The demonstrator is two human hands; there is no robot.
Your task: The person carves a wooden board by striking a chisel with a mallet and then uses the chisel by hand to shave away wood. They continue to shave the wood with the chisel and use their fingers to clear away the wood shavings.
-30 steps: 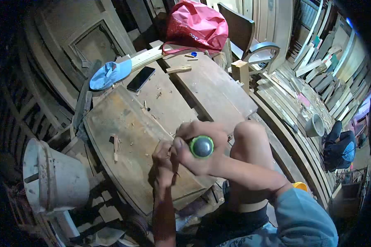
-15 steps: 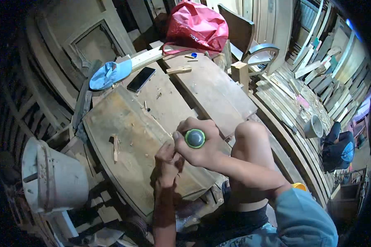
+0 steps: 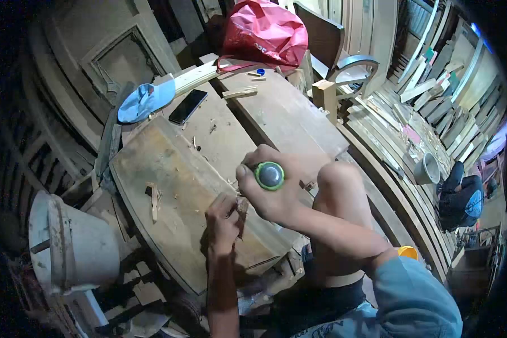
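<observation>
My right hand [image 3: 279, 186] is wrapped round a tool handle [image 3: 269, 176], seen end-on as a grey round cap with a bright green rim. The rest of that tool is hidden behind the fist. Lower and to the left, my left hand [image 3: 222, 221] pinches a small brown piece of wood [image 3: 242, 208] close beside the right fist. Both hands are above a worn wooden board [image 3: 177, 225]. A thin wood strip [image 3: 154, 203] lies on that board, left of my left hand, among small shavings.
A black phone [image 3: 188, 107], a light blue cap [image 3: 145, 101] and a red plastic bag [image 3: 265, 36] lie at the back. A white bucket [image 3: 90, 248] stands at left. Wooden planks [image 3: 377, 163] are stacked at right, and a person [image 3: 462, 197] sits beyond them.
My left hand has moved slightly up and left, apart from the right fist, and the brown wood piece now shows. The right hand has tilted a little, still holding the tool.
</observation>
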